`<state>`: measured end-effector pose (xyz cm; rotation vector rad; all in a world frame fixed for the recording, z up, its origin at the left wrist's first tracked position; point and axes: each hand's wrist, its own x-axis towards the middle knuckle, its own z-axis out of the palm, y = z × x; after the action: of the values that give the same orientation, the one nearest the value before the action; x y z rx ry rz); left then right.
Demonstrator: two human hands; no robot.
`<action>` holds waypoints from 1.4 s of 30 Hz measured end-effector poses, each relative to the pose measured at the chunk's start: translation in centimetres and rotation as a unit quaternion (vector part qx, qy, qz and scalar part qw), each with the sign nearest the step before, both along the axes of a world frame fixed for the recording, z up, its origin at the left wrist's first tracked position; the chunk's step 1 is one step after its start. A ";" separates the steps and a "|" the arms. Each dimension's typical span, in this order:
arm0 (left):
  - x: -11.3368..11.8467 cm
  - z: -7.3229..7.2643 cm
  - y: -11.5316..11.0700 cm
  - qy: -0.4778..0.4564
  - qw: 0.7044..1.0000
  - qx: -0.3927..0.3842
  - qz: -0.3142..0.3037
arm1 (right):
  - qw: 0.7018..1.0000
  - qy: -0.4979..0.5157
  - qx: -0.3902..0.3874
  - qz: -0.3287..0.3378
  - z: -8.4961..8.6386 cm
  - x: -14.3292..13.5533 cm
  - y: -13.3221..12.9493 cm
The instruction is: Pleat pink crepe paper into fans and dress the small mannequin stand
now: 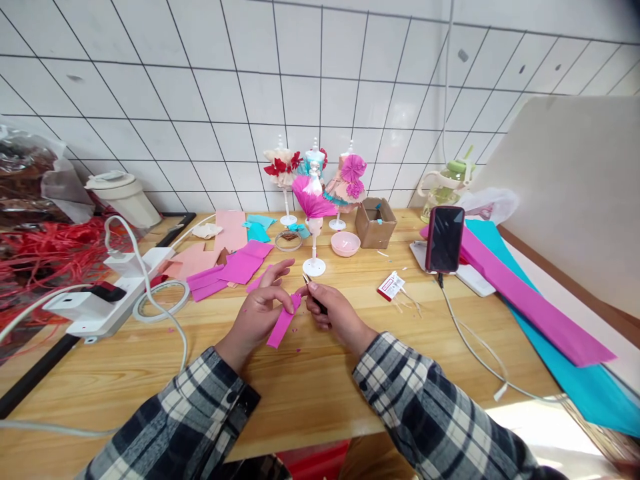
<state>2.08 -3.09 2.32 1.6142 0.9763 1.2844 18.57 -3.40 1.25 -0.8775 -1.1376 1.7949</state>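
My left hand (257,313) is closed on a narrow strip of magenta crepe paper (281,330), pinched near its upper end between thumb and finger, other fingers stretched out. The strip slants down over the table. Wrapped in my right hand (336,312) is a pair of small scissors (307,279) with dark handles, pointed tips upward; the fingers hide most of them. My right fingertips are close beside the strip's gathered top end; whether they touch it I cannot tell. Just beyond my hands stands a small white dress form (314,243) wearing a pleated magenta paper skirt (313,200).
Behind it are several dressed forms (283,170), a pink bowl (345,244) and a cardboard box (376,225). Magenta paper pieces (245,263) lie left, near a power strip (107,293). Rightward are a red-and-white packet (391,285), an upright phone (446,239) and long paper sheets (540,300).
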 end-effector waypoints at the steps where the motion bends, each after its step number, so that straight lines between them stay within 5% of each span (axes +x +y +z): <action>1: 0.0 0.0 0.0 0.016 1.000 0.007 0.001 | 1.000 -0.003 0.000 -0.001 0.1 0.0 0.0; 6: -0.6 -0.6 0.4 0.040 0.999 0.018 0.005 | 0.994 -0.065 0.057 -0.065 -0.2 -0.1 0.2; 11: -1.2 -0.9 1.1 -0.052 0.989 -0.141 -0.016 | 0.971 -0.134 0.119 -0.157 -0.9 0.0 0.7; 15: -0.8 -1.0 1.1 0.042 0.984 -0.171 -0.011 | 0.954 -0.183 0.162 -0.172 -1.1 -0.2 0.8; 23: -0.8 -0.8 1.0 0.058 0.982 -0.176 0.035 | 0.937 -0.233 0.218 -0.140 -1.5 0.5 1.0; 34: -1.2 -1.3 1.3 0.100 0.982 -0.160 0.014 | 0.837 -0.472 0.273 -0.039 -1.5 2.7 1.3; 42: -1.0 -1.2 1.3 0.153 0.977 -0.145 0.015 | 0.856 -0.437 0.276 0.001 -2.1 2.1 1.3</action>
<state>1.05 -1.83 1.11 1.5953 1.3153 0.8749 20.69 -2.14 -0.88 -1.3523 -2.0765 0.9092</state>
